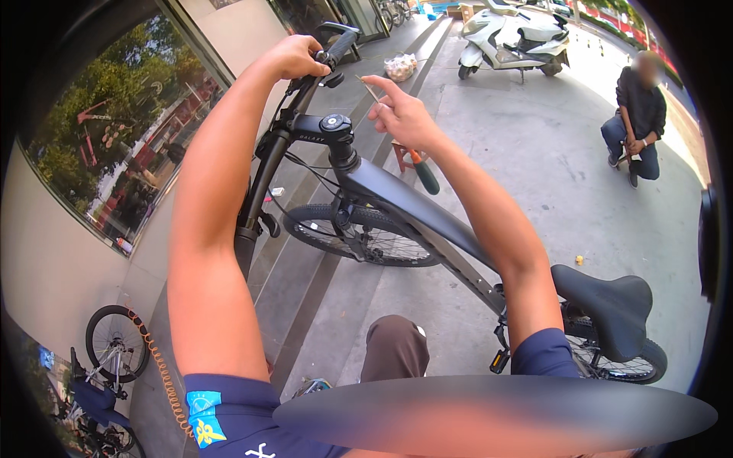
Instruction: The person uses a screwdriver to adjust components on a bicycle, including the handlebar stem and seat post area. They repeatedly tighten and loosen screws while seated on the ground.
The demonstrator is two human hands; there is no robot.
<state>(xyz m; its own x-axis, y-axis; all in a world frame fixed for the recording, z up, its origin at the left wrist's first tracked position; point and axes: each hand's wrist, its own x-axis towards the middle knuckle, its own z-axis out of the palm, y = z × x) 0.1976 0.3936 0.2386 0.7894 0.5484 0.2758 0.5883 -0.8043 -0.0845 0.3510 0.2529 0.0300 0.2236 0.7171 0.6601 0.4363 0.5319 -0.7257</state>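
Observation:
A dark grey bicycle (pixel 427 217) leans in front of me, its handlebar (pixel 321 65) up and its black saddle (pixel 611 301) at the lower right. My left hand (pixel 294 55) is closed around the handlebar near the grip. My right hand (pixel 401 114) hovers just right of the bar above the stem (pixel 334 126). It holds a screwdriver with a green and orange handle (pixel 424 174) that hangs below the wrist, and a thin metal tip sticks up between the fingers.
A glass shopfront (pixel 114 145) and steps run along the left. Another bicycle (pixel 114 359) with an orange coiled lock leans at lower left. A white scooter (pixel 515 38) is parked ahead. A person (pixel 637 114) squats at the right on the pavement.

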